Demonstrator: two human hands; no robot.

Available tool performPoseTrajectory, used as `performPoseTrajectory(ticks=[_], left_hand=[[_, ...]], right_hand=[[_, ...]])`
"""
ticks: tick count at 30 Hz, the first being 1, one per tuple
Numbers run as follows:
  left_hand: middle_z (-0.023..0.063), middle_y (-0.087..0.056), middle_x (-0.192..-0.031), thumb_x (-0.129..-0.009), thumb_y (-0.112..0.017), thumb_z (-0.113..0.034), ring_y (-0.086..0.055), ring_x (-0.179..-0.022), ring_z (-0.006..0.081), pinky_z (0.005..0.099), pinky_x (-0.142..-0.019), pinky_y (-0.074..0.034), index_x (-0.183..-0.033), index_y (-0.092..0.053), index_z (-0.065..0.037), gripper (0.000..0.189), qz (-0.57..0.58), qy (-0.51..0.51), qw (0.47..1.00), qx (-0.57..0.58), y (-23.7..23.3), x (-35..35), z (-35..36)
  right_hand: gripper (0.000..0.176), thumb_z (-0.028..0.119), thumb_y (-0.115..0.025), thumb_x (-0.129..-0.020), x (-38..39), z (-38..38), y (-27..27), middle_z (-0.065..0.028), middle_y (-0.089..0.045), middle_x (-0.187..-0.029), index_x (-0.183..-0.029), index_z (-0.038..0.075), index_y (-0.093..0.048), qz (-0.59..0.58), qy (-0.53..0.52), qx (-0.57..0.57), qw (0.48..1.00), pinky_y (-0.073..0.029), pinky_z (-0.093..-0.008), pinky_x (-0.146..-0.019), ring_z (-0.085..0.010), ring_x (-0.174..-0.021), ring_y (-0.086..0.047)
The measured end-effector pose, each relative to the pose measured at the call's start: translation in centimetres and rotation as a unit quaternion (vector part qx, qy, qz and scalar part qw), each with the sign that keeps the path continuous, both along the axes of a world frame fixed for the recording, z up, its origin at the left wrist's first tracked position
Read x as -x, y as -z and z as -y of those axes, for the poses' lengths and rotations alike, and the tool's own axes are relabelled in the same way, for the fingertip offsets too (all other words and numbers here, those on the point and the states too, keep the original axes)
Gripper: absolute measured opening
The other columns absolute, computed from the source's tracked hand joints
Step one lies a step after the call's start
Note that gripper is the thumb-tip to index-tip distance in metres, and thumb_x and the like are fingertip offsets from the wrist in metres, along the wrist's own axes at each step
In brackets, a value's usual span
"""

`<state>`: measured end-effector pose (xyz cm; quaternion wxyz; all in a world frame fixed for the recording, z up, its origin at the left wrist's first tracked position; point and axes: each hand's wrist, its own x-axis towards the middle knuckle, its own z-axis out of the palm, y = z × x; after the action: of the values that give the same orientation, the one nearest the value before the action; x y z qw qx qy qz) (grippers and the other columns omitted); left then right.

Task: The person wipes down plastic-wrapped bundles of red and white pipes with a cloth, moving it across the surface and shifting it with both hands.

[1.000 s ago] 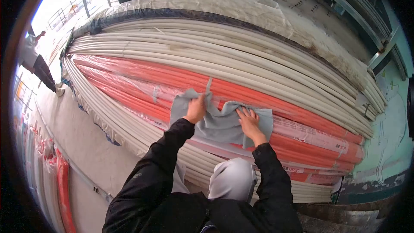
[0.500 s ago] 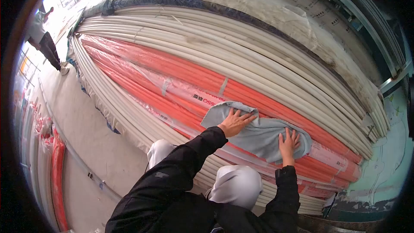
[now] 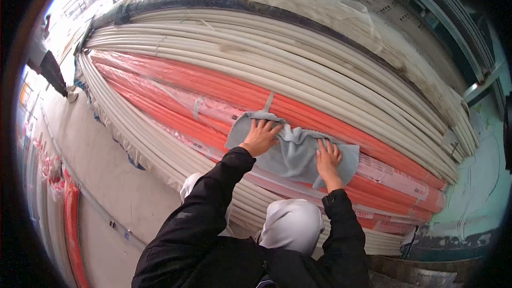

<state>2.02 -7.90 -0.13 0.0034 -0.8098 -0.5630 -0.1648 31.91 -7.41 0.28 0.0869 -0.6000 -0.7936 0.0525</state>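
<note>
both hands flat on cloth; pipes beneath hidden

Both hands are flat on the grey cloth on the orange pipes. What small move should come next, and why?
Probably slide the left hand and right hand with the crumpled grey cloth a little along the plastic-wrapped orange pipes. Both palms press flat on the cloth with spread fingers, and uncovered wrap lies on either side.
</note>
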Motion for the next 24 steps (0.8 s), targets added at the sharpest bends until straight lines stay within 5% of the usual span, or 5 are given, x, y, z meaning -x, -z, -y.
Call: performPoseTrajectory(ticks=[4,9,12,18,24], left_hand=[[0.0118,-0.049,-0.142,-0.090,-0.068,-0.022,-0.042,-0.131,0.0370,0.0591,-0.110,-0.029,-0.145,-0.049,-0.017,0.059,0.018,-0.011,1.000,0.002,0.4,-0.1,0.5],[0.0135,-0.048,-0.144,-0.087,-0.065,-0.012,-0.041,-0.130,0.0405,0.0568,-0.112,-0.029,-0.147,-0.047,-0.012,0.062,0.019,-0.006,0.999,-0.036,1.3,-0.3,2.0],[0.0144,-0.043,-0.150,-0.088,-0.062,-0.009,-0.038,-0.133,0.0438,0.0551,-0.114,-0.030,-0.149,-0.044,-0.012,0.064,0.024,0.009,1.000,-0.001,1.7,-0.7,2.8],[0.0145,-0.034,-0.157,-0.089,-0.064,-0.010,-0.034,-0.137,0.0460,0.0614,-0.113,-0.026,-0.152,-0.040,-0.016,0.068,0.001,0.046,0.999,0.012,1.8,-3.2,3.8],[0.0143,-0.033,-0.159,-0.092,-0.066,-0.020,-0.035,-0.137,0.0470,0.0683,-0.111,-0.023,-0.154,-0.037,-0.021,0.068,-0.044,0.074,0.996,0.013,1.4,-6.6,1.9]], right_hand=[[0.049,0.020,-0.050,-0.102,0.2,1.1,0.5,-0.0112,-0.039,-0.157,-0.151,0.019,-0.043,-0.005,-0.025,-0.018,1.000,-0.017,-0.0577,-0.120,-0.0368,-0.144,-0.032],[0.072,-0.009,-0.051,-0.085,-0.5,3.1,1.4,-0.0102,-0.038,-0.158,-0.152,0.019,-0.043,-0.065,-0.061,-0.059,0.994,-0.021,-0.0548,-0.119,-0.0372,-0.144,-0.033],[0.071,-0.008,-0.051,-0.086,-1.8,4.0,1.9,-0.0105,-0.038,-0.158,-0.152,0.018,-0.043,-0.110,-0.090,-0.075,0.987,-0.026,-0.0540,-0.117,-0.0385,-0.142,-0.035],[0.061,0.007,-0.059,-0.094,-5.8,6.1,-0.1,-0.0139,-0.023,-0.165,-0.151,0.018,-0.044,-0.113,0.010,-0.085,0.990,-0.029,-0.0571,-0.115,-0.0439,-0.140,-0.032],[0.067,0.028,-0.063,-0.098,-9.5,4.0,0.9,-0.0165,-0.018,-0.166,-0.157,0.017,-0.034,-0.047,0.073,-0.054,0.995,-0.014,-0.0583,-0.121,-0.0459,-0.151,-0.013]])
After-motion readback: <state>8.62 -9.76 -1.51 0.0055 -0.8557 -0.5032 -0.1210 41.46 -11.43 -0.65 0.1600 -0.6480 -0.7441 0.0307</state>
